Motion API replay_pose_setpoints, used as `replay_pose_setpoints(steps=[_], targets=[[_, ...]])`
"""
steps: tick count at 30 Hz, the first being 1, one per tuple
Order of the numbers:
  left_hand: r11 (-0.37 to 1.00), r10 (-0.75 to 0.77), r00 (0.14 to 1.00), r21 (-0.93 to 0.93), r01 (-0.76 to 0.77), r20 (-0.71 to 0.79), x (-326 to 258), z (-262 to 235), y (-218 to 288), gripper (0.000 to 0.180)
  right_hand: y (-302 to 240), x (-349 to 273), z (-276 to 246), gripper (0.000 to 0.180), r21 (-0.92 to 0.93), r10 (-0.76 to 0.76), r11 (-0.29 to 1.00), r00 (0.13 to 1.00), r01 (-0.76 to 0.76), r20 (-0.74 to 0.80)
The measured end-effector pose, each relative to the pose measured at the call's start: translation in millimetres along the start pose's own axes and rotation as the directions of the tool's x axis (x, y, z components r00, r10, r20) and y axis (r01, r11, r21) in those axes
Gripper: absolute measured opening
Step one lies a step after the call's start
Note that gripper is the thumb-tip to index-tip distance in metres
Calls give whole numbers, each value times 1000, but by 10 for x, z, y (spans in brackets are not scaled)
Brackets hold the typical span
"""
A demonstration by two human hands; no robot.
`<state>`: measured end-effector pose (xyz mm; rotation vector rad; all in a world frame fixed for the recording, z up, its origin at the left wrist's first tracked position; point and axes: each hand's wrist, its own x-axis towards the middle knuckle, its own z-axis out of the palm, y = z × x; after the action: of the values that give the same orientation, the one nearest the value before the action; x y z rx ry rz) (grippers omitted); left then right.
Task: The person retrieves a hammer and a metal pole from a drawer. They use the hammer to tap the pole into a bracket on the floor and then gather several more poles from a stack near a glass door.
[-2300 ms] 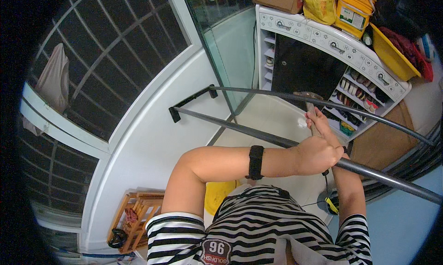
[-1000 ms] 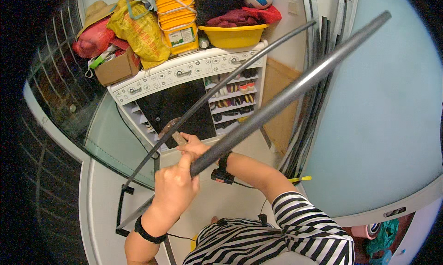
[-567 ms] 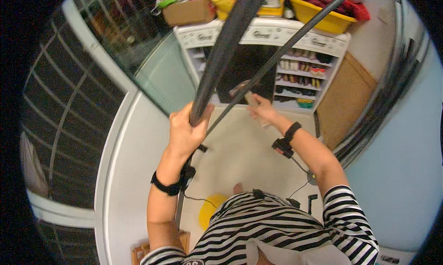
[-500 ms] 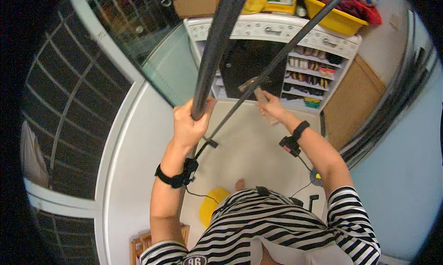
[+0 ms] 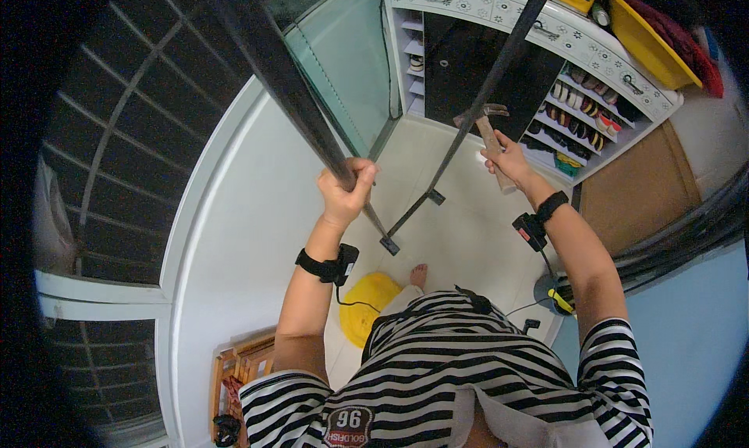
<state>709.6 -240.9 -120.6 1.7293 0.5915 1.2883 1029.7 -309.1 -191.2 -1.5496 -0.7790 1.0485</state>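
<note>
Premises appear to be a home, judging by domestic furnishings: a white cabinet (image 5: 484, 5) with flower-patterned drawer fronts, its open shelves lined with shoes (image 5: 576, 99); a yellow basin (image 5: 646, 44) of dark red cloth (image 5: 686, 38) atop it; a barred window (image 5: 117, 190) above a white wall (image 5: 234, 237); and a bare foot (image 5: 419, 275) on pale, smooth flooring (image 5: 460, 222).

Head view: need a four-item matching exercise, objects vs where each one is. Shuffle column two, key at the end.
Column one
1. claw hammer
2. dark metal frame
3. yellow basin
4. brown board

Column two
A. on top of the shoe cabinet
B. in the left hand
C. beside the cabinet
D. in the right hand

Pairs: 1-D, 2-B, 3-A, 4-C
</note>
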Motion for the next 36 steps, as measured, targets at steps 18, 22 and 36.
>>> replay_pose_setpoints(steps=[18, 22, 36], targets=[[966, 101, 990, 228, -122, 101, 109, -311, -1497, 16, 368, 714, 483, 71, -58, 56, 996, 984, -66, -168], [943, 187, 974, 254, -214, 124, 278, -422, -1685, 16, 319, 800, 602, 69, -85, 60, 993, 974, -80, -220], [909, 19, 998, 417, 5, -54, 242, -869, -2886, 9, 1016, 503, 138, 73, -152, 255, 941, 930, -301, -264]])
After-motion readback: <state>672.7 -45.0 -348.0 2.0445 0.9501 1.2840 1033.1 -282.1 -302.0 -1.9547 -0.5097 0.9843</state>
